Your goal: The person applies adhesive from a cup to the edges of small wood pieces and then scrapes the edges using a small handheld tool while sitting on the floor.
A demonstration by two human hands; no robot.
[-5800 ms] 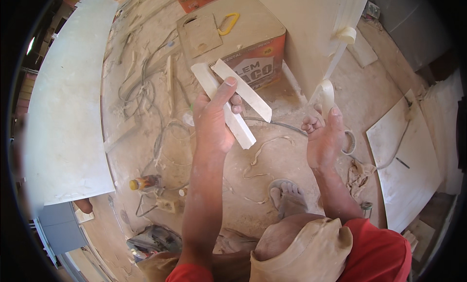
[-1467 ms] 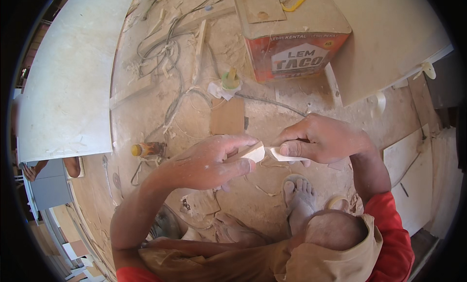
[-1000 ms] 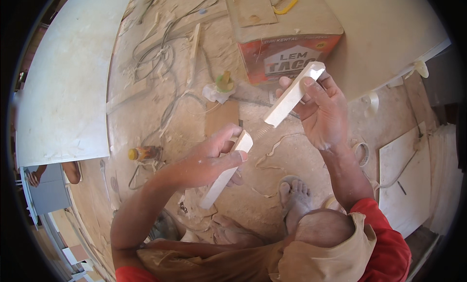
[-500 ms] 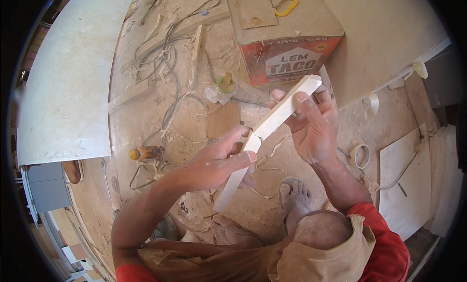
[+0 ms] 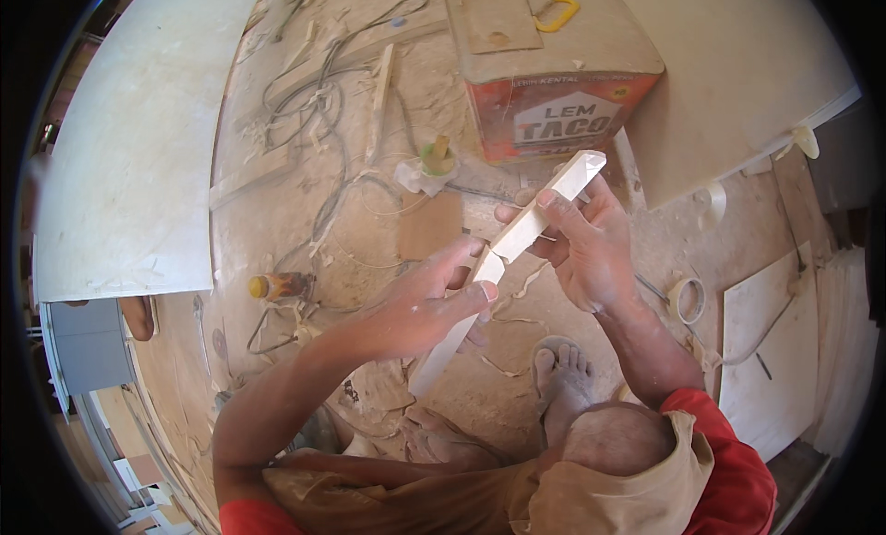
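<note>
My right hand [image 5: 583, 251] grips a long white strip [image 5: 554, 198] that slants up to the right, its top end in front of a square tin. My left hand [image 5: 432, 303] pinches a second white strip [image 5: 443, 350] that slants down to the left. The two strips meet end to end between my hands and form one nearly straight line. Both hands are dusty. My bare feet [image 5: 561, 374] rest on the sawdust-covered floor just below the strips.
A square tin [image 5: 544, 65] with an orange label and a yellow handle stands ahead. White panels lie at the left [image 5: 129, 148] and upper right [image 5: 738, 65]. Cables [image 5: 323, 92], a small bottle [image 5: 277, 284], a brown card [image 5: 429, 226] and a tape roll [image 5: 688, 300] lie around.
My hands went from close together to apart, each with one strip. They then brought the two strips together end to end in a slanted line.
</note>
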